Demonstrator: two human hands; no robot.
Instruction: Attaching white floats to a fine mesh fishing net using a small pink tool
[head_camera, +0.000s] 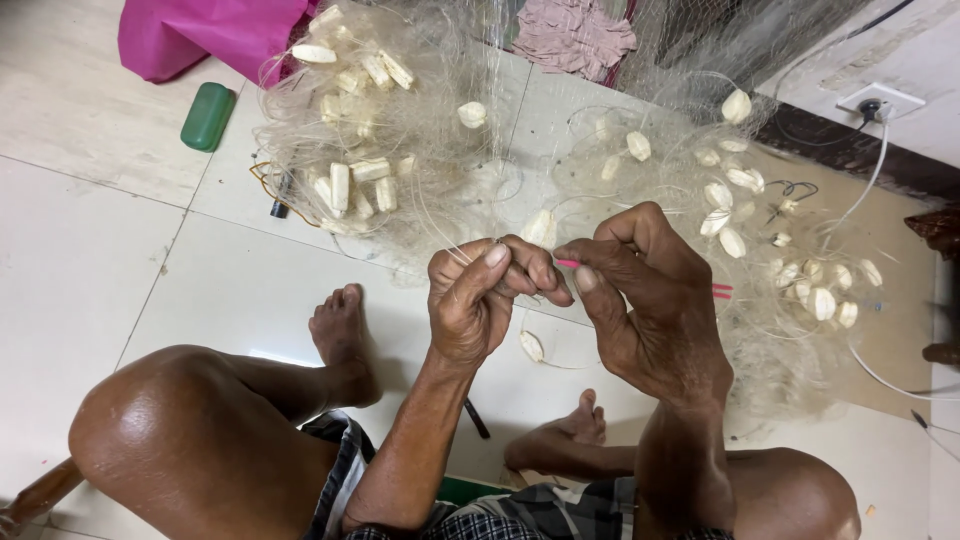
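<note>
The left hand (472, 300) is closed, thumb pressed against curled fingers, pinching fine strands of the net (450, 170). The right hand (640, 300) is just beside it, fingertips almost touching the left's; it too is closed, thumb and forefinger gripping a thin pink needle (568, 263), whose far end pokes out pink at the back of the hand. Both hands hang above the floor (90, 250), between the person's bent knees.

The net lies heaped beyond the hands and spreads away to both sides. One bunch of white floats (345, 185) sits beyond and outward of the left hand; a looser scatter of oval floats (745, 180) lies beyond and outward of the right hand, running down along its outer side. A single float (531, 346) rests on the floor just below the gap between the hands, and another shows right behind the fingertips.

Outward of the left hand the tiled floor is bare for a wide stretch, as far as a green case (208, 116) and a pink bag (200, 35) well beyond. Outward of the right hand room is tighter: net and floats crowd in, then a white cable (870, 180) runs from a wall socket (880, 102) along the dark skirting edge. Near the wrists, a bare foot lies on either side, and a dark slim tool (476, 418) rests on the floor between them.
</note>
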